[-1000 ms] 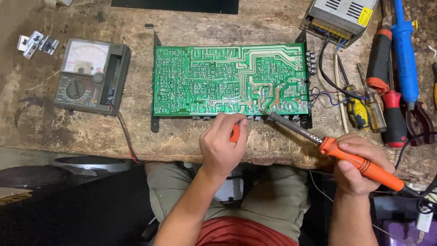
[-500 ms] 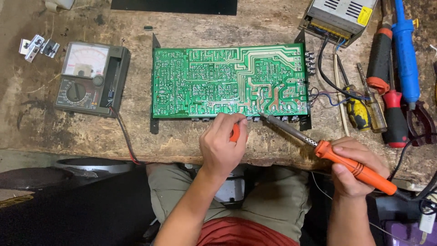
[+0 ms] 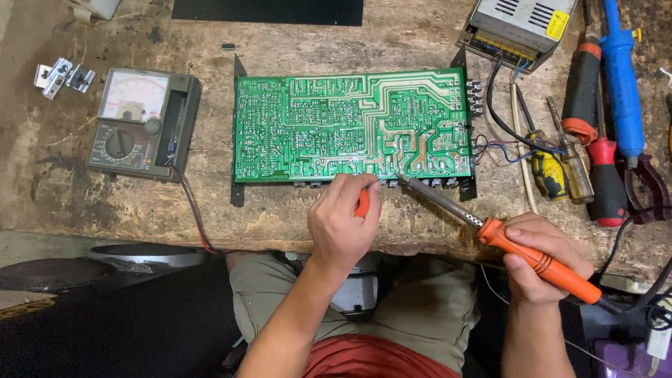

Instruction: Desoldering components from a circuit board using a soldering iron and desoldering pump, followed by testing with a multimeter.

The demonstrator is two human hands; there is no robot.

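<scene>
At bench centre: green circuit board (image 3: 353, 126) is laid solder-side up.
Right hand (image 3: 542, 257): clamped on orange soldering iron (image 3: 539, 260), tip at board's 6 o'clock edge.
Left hand (image 3: 344, 225): closed around small orange tool (image 3: 362, 203).
Handling: board judged stiff, fragile; best gripped by edges.

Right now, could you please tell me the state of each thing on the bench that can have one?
Circuit board: solder side up, flat on the bench.
Soldering iron: gripped in the right hand, tip at the board's near edge.
Orange tool: held in the left hand, mostly hidden.
Analog multimeter: face up, leads attached.
Screwdrivers: lying unused at right.
</scene>
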